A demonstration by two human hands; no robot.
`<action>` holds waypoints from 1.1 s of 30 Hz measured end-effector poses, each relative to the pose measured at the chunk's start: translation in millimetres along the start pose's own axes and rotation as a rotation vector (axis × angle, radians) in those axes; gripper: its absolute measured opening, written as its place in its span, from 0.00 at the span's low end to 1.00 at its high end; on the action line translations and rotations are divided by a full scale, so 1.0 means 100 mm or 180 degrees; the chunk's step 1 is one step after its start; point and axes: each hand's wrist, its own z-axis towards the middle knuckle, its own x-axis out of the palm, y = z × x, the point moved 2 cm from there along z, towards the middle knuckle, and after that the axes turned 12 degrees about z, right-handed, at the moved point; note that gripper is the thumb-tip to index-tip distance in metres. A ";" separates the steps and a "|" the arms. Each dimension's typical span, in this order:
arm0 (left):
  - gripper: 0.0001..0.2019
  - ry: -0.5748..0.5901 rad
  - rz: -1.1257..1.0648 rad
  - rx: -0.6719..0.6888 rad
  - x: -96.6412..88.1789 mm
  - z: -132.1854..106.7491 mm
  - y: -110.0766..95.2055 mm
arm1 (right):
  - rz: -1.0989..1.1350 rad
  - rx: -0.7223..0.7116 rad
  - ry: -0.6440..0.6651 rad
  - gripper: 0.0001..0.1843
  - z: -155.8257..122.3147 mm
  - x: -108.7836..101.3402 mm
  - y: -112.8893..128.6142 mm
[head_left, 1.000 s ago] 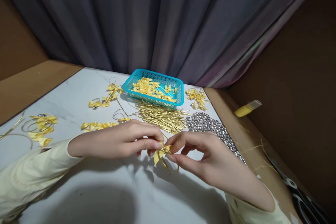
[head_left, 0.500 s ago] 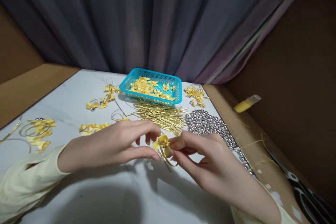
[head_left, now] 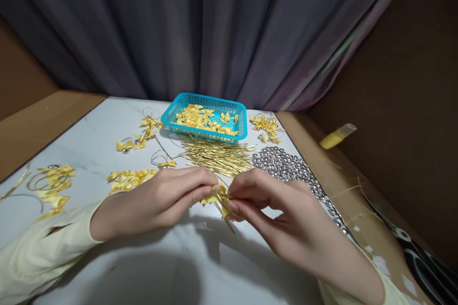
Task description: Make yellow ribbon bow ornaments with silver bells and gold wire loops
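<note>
My left hand [head_left: 161, 200] and my right hand [head_left: 282, 214] meet over the middle of the white table [head_left: 150, 267]. Both pinch a small yellow ribbon bow [head_left: 215, 197] with a thin gold wire through it. The wire's ends hang down below my fingertips. Just beyond my hands lies a pile of gold wire pieces [head_left: 218, 157]. To its right is a heap of small silver bells [head_left: 286, 167].
A turquoise basket [head_left: 205, 121] of yellow bows stands at the back. Finished bows with wire loops lie at the left [head_left: 53, 183], the centre left [head_left: 132, 177] and by the basket [head_left: 266, 127]. A yellow tube [head_left: 336, 136] and scissors [head_left: 418, 257] lie at the right.
Both hands have closed in tighter on the bow and turned it, and the wire ends have shifted. The view has drifted slightly.
</note>
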 end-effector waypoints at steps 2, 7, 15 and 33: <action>0.07 -0.0025 -0.0050 -0.0068 0.00 0.00 0.00 | -0.0011 -0.0090 0.0032 0.07 0.00 -0.02 0.00; 0.07 -0.0085 -0.0102 -0.0245 0.01 0.02 -0.01 | -0.0008 -0.0255 -0.0035 0.09 -0.01 -0.04 0.00; 0.08 -0.0167 -0.0091 -0.0330 0.03 0.00 -0.01 | -0.0104 -0.0350 -0.0091 0.11 0.01 -0.05 0.01; 0.16 0.0581 -0.2012 -0.0672 -0.03 0.05 0.11 | -0.0238 -0.0346 0.0095 0.08 0.03 -0.08 0.02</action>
